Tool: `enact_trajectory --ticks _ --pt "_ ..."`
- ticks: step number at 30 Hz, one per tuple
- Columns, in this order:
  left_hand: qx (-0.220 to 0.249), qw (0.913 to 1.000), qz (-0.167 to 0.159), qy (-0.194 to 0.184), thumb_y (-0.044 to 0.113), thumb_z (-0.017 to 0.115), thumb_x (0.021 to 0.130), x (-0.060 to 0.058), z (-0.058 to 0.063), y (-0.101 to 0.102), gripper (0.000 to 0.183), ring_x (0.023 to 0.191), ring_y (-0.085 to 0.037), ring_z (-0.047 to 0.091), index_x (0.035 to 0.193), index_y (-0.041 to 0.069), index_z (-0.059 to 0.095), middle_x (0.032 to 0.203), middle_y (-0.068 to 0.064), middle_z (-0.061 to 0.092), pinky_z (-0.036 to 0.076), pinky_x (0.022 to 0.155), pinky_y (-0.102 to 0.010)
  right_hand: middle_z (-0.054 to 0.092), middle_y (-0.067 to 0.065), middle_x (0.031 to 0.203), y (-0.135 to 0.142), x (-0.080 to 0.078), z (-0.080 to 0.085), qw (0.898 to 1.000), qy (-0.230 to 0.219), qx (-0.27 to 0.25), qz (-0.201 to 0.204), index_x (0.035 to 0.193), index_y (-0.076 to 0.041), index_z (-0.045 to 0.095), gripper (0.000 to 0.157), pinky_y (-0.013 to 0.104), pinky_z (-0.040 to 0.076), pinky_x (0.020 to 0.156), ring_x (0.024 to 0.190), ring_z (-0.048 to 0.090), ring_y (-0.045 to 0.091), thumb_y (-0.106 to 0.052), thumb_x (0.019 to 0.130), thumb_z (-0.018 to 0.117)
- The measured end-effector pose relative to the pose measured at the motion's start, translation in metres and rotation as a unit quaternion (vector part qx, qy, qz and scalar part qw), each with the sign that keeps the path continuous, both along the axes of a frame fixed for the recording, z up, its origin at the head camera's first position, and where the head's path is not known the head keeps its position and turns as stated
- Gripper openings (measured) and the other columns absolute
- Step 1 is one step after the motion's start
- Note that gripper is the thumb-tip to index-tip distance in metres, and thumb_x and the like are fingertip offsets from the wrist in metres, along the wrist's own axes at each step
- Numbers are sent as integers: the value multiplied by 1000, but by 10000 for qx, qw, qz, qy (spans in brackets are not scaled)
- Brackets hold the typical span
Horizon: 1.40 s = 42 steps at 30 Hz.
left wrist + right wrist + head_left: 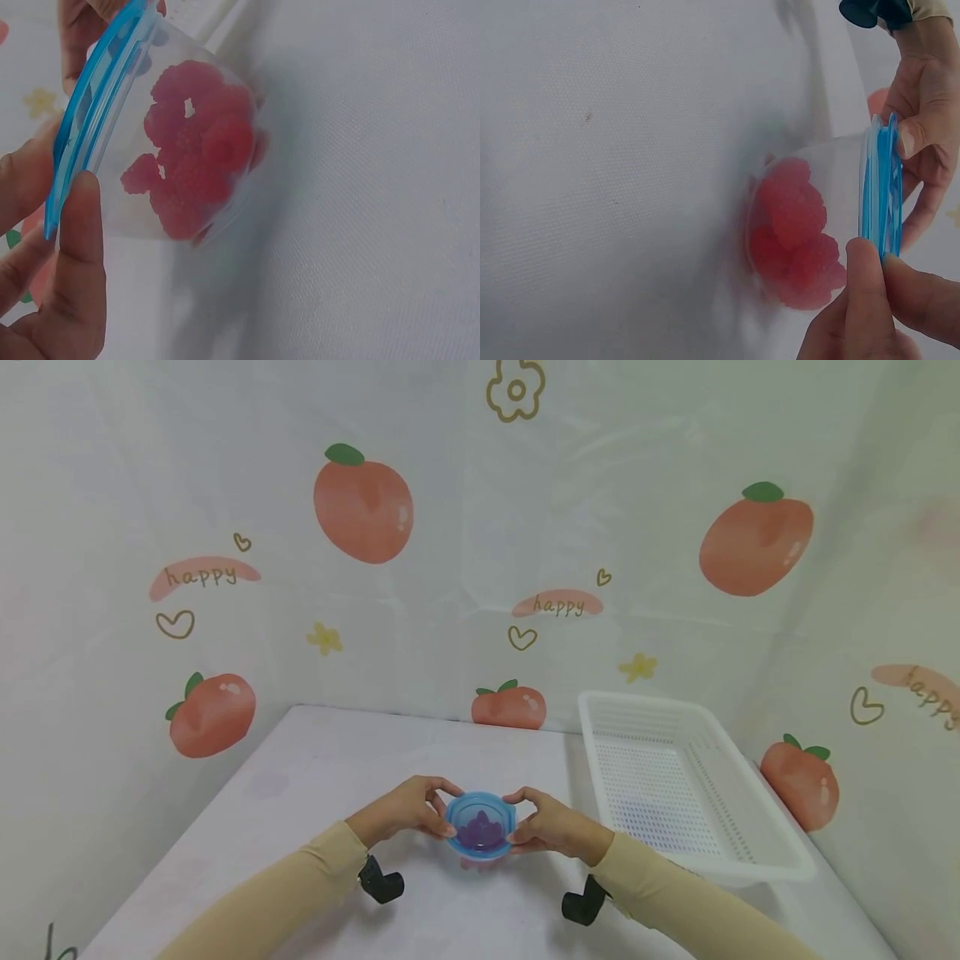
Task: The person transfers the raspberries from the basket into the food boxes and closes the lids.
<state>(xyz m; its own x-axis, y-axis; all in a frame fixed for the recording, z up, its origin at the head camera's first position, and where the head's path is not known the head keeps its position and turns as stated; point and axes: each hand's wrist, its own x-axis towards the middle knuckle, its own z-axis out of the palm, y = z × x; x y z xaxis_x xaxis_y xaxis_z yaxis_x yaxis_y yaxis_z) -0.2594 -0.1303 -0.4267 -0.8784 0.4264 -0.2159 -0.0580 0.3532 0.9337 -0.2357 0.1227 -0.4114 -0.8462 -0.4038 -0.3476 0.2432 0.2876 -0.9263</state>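
Observation:
A clear round plastic container [202, 142] with a blue lid [482, 803] is between my hands over the white table. Several raspberries [795, 232] lie inside, seen through its wall. My left hand [408, 810] pinches the rim at the left side, thumb and fingers on the lid and the edge under it. On the opposite side my right hand [553, 827] pinches the rim the same way. The lid lies along the container's rim; whether it is fully pressed down I cannot tell. Whether the container's base touches the table is unclear.
To the right on the table [330, 743] stands a white plastic basket [780, 860] with perforated walls and base. A white cloth backdrop [450, 460] printed with fruit hangs behind. Black wrist cameras [382, 882] sit below both wrists.

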Motion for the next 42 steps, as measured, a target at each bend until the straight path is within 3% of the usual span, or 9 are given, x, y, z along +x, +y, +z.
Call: enact_trajectory --ticks 6,13,27,42 --pt "-263 9995 111 98 -4 82 69 2 2 2 62 66 -17 62 126 2 58 80 -10 56 60 67 -33 65 22 96 0 -1 0 10000 -9 94 -22 134 2 41 59 34 60 72 76 67 19 14 81 64" --pt "-318 9992 32 222 -4 82 68 1 0 1 62 65 -16 61 125 3 58 77 -8 56 59 67 -32 63 19 92 0 -1 0 10000 -15 -5 4 134 2 40 58 34 60 73 75 66 18 14 82 64" --pt "1 9999 48 -102 -5 80 71 1 -3 0 61 69 -17 58 127 4 56 78 -7 55 60 70 -33 59 16 90 2 1 1 9999 -72 -87 60 136 2 39 60 34 60 75 76 64 17 13 83 64" --pt "4 9995 173 -259 -3 80 73 -2 -8 -1 60 66 -15 57 128 4 56 75 -5 55 60 69 -31 62 18 94 3 0 0 9996 -99 -208 142 136 2 37 59 34 60 75 77 65 17 12 84 63"
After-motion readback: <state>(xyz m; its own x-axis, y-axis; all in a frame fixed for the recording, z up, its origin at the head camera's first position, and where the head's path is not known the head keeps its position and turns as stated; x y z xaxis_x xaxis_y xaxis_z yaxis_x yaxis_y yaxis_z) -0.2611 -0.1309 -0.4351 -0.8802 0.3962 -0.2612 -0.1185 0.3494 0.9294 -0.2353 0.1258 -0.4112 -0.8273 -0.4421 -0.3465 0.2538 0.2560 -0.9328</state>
